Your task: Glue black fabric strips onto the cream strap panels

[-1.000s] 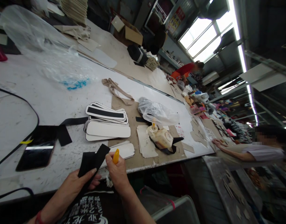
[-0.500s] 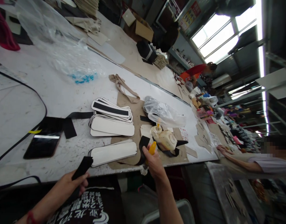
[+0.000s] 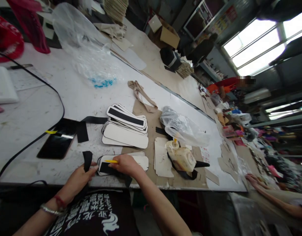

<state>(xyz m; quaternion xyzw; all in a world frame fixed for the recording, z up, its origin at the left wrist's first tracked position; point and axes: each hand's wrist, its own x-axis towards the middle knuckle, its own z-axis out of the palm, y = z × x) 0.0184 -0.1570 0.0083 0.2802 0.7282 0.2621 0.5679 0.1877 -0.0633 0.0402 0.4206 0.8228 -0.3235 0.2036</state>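
My left hand (image 3: 80, 179) pinches a black strap (image 3: 87, 160) at the table's front edge, its fingertips by the left end of a low stack of white rounded pieces (image 3: 143, 159). On that stack, my right hand (image 3: 127, 165) is closed around a slim yellow tool (image 3: 111, 161), whose kind I cannot make out. Under its fingers a black strip (image 3: 106, 168) lies along the top piece. Behind it is a thicker pile of white pieces (image 3: 125, 136), and pieces with a black strip down the middle (image 3: 126, 118) overlap that pile.
A phone (image 3: 57, 139) and a black cable (image 3: 30, 141) lie on the left. To the right are flat pale pieces (image 3: 163, 157), a stained plastic bottle (image 3: 184, 157) and a clear plastic bag (image 3: 182, 126). Another person's hands (image 3: 251, 179) rest at the far right edge.
My right hand has moved left, from beside the bottle onto the front stack, bringing the yellow tool and black strip. My left hand has come nearer the stack's end. The view has shifted.
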